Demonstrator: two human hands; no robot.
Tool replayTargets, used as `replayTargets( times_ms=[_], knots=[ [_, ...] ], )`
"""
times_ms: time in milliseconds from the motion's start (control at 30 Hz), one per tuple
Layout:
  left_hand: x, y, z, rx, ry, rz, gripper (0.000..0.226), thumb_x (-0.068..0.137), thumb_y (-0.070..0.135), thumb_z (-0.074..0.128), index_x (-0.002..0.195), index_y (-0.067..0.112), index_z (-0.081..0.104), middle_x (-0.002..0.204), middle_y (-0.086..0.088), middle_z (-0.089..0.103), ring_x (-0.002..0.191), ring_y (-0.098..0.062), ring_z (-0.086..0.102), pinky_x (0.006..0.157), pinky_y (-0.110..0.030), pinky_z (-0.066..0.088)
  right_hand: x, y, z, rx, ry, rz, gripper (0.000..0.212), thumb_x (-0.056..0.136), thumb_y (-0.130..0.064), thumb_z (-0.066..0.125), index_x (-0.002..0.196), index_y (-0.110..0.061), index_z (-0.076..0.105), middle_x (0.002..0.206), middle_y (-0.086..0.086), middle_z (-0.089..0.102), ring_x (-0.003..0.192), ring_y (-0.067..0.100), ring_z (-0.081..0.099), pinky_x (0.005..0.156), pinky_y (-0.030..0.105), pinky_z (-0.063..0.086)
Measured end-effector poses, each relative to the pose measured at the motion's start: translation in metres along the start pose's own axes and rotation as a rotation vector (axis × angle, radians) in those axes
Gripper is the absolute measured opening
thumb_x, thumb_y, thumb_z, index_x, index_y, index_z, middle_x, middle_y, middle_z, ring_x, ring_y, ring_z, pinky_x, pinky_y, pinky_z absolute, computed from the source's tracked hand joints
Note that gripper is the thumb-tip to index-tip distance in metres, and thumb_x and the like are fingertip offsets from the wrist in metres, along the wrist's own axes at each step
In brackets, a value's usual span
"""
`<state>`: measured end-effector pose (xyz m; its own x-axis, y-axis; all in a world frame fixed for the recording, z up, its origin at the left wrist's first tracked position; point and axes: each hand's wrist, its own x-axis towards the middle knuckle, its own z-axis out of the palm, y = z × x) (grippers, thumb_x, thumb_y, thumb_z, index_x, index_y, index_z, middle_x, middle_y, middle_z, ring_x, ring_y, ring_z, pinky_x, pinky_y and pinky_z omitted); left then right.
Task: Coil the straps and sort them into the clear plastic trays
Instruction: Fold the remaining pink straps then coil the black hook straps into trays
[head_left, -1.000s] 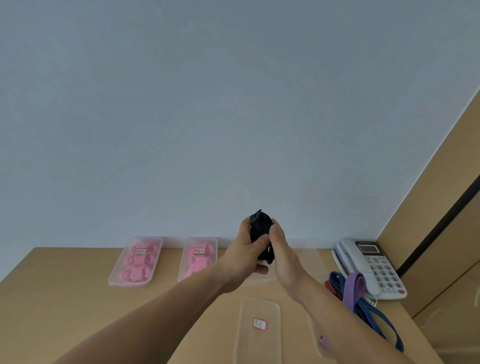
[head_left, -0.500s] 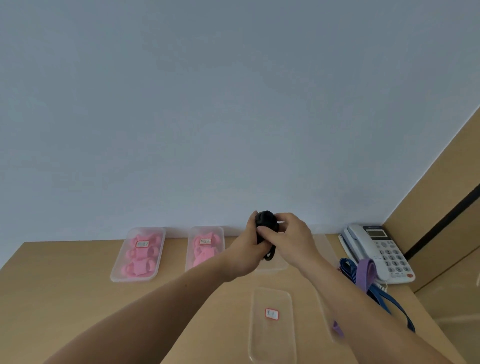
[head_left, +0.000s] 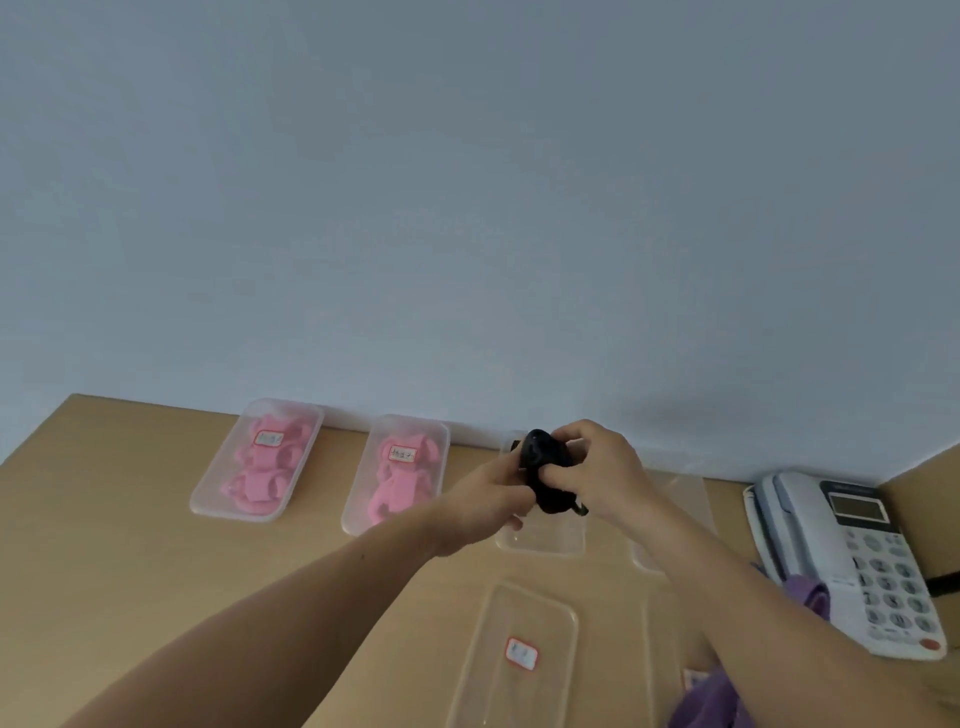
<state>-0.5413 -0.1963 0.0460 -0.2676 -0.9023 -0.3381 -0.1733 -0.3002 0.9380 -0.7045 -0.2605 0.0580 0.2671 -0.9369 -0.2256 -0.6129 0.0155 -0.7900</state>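
Two hands: left hand (head_left: 493, 499) and right hand (head_left: 597, 467) are both curled tight round one black strap bundle (head_left: 545, 470).
Strap position: held in the air over the far end of the middle clear tray (head_left: 540, 543); no contact with it is seen.
Key relation: the tray lies directly below the grip and slightly nearer; the bundle's long axis runs far-left to near-right; neither hand is closer.
Judged next: a short straight lowering is called for.
Change: a second ago a loose tip stood above the fists; none is seen now, and the right hand is folded over the bundle's top.
Elsewhere: pink-filled trays (head_left: 257, 460) far left; labelled tray (head_left: 519, 670) near.
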Motion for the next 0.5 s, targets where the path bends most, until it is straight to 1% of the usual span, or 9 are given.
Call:
replayTargets(
  times_ms=[67,100,167,200,267,300,367,433,500],
  knots=[
    [0.01,-0.011,-0.004,0.21,0.164,-0.014,0.051,0.08,0.012,0.05,0.129,0.022,0.06,0.112,0.003,0.069,0.104,-0.013,0.062,0.085,-0.019,0.047,0.017,0.011,-0.004,-0.091,-0.09,-0.039,0.035,0.067,-0.025,0.08,0.086,-0.042,0.058,0.088,-0.017,0.069,0.082,0.005,0.066,0.059,0.017,0.045],
    [0.013,-0.018,-0.007,0.373,0.257,-0.022,0.047,0.084,0.012,0.052,0.13,0.021,0.061,0.119,0.004,0.069,0.111,-0.014,0.062,0.087,-0.018,0.045,0.025,0.016,-0.004,-0.151,-0.138,-0.061,0.035,0.065,-0.027,0.08,0.086,-0.043,0.057,0.087,-0.019,0.068,0.082,0.003,0.065,0.06,0.013,0.044],
    [0.015,-0.031,-0.014,0.7,0.385,-0.047,0.055,0.085,0.017,0.055,0.139,0.022,0.053,0.136,0.004,0.059,0.126,-0.015,0.053,0.099,-0.025,0.042,0.038,0.023,-0.003,-0.261,-0.247,-0.108,0.038,0.063,-0.029,0.078,0.092,-0.042,0.059,0.089,-0.019,0.067,0.081,0.0,0.063,0.061,0.008,0.041],
    [0.016,-0.037,-0.015,0.806,0.382,-0.039,0.063,0.083,0.02,0.056,0.145,0.023,0.045,0.144,0.004,0.051,0.133,-0.016,0.045,0.106,-0.032,0.04,0.043,0.026,-0.001,-0.326,-0.303,-0.144,0.041,0.062,-0.029,0.077,0.098,-0.041,0.061,0.091,-0.019,0.066,0.081,0.002,0.063,0.062,0.009,0.041],
    [0.017,-0.047,-0.014,0.916,0.282,0.012,0.078,0.077,0.025,0.058,0.151,0.022,0.033,0.156,0.004,0.035,0.146,-0.016,0.026,0.116,-0.039,0.03,0.051,0.03,0.008,-0.493,-0.393,-0.244,0.045,0.064,-0.031,0.075,0.107,-0.034,0.062,0.094,-0.015,0.066,0.085,0.008,0.062,0.065,0.016,0.043],
    [0.019,-0.051,-0.012,0.949,0.227,0.037,0.082,0.077,0.027,0.059,0.153,0.02,0.029,0.16,0.005,0.027,0.15,-0.015,0.015,0.121,-0.038,0.022,0.055,0.031,0.013,-0.581,-0.431,-0.299,0.045,0.065,-0.033,0.073,0.108,-0.032,0.061,0.095,-0.013,0.066,0.087,0.011,0.061,0.065,0.021,0.044],
    [0.023,-0.059,-0.008,0.986,0.168,0.054,0.087,0.078,0.033,0.061,0.156,0.019,0.024,0.164,0.007,0.014,0.152,-0.012,0.0,0.123,-0.033,0.009,0.059,0.035,0.021,-0.698,-0.531,-0.372,0.039,0.068,-0.033,0.072,0.104,-0.028,0.059,0.094,-0.009,0.065,0.086,0.015,0.059,0.063,0.028,0.044],
    [0.026,-0.067,-0.007,1.002,0.165,0.033,0.09,0.081,0.041,0.061,0.157,0.022,0.017,0.165,0.009,0.008,0.152,-0.011,-0.007,0.122,-0.031,0.002,0.062,0.04,0.026,-0.742,-0.631,-0.393,0.034,0.07,-0.03,0.072,0.099,-0.026,0.057,0.091,-0.007,0.061,0.083,0.015,0.055,0.061,0.029,0.043],
    [0.028,-0.075,-0.006,1.029,0.172,0.018,0.09,0.084,0.047,0.06,0.158,0.025,0.013,0.166,0.009,0.006,0.152,-0.012,-0.008,0.122,-0.031,0.0,0.064,0.045,0.03,-0.775,-0.688,-0.419,0.027,0.071,-0.024,0.071,0.09,-0.028,0.053,0.086,-0.008,0.056,0.083,0.017,0.056,0.062,0.031,0.046]
  ],
)
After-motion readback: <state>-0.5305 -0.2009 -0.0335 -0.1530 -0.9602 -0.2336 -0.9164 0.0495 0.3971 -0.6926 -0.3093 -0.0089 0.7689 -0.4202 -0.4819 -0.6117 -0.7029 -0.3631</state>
